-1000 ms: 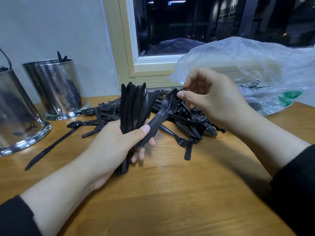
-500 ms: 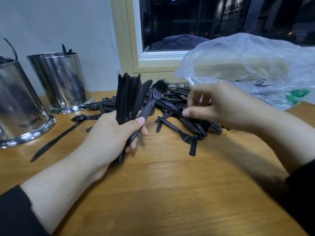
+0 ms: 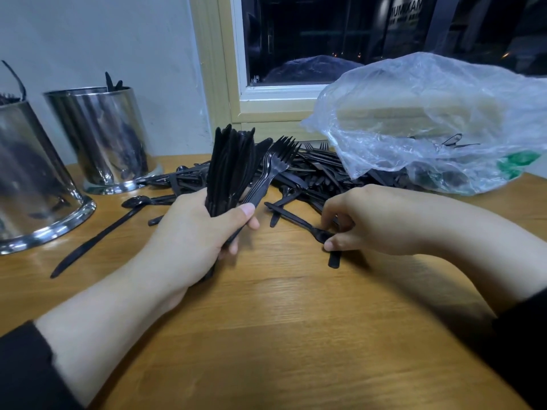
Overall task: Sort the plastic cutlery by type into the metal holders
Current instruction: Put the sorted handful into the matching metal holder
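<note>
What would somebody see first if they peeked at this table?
Probably the fat bunch of black plastic cutlery sticking up from the left hand in the middle. Behind it a messy heap of black plastic cutlery lies on the wooden table, where the right hand pinches one piece. Two shiny metal holders stand at the left.

Single head-worn view, looking forward and down across a wooden table (image 3: 296, 335) toward a wall (image 3: 103, 39) and window (image 3: 325, 39). Both forearms enter from the bottom edge, close to the lens.
</note>
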`<state>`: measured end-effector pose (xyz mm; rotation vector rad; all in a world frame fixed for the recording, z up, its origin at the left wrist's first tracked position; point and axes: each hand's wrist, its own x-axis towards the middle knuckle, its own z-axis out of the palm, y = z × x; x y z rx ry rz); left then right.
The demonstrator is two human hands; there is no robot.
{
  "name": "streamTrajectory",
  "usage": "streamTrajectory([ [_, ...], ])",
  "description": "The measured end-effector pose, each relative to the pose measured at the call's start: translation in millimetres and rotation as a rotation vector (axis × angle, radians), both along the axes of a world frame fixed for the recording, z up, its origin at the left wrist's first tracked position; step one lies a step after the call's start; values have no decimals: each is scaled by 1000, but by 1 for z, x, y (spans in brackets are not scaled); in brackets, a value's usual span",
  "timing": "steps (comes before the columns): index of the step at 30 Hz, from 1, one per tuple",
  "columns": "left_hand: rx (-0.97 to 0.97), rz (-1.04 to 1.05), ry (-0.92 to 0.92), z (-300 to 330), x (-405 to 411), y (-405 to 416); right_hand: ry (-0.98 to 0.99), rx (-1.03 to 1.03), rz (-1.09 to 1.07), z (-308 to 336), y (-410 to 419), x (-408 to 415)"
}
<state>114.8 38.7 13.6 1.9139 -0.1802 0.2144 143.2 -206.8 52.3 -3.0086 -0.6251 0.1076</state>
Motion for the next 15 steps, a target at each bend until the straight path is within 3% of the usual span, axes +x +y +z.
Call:
streamTrajectory([
  [8, -43, 80, -73, 5, -2, 0, -93, 126, -3, -2, -2, 6],
  [15, -27, 175, -135, 8, -1, 0, -266, 387, 93, 3, -10, 11],
])
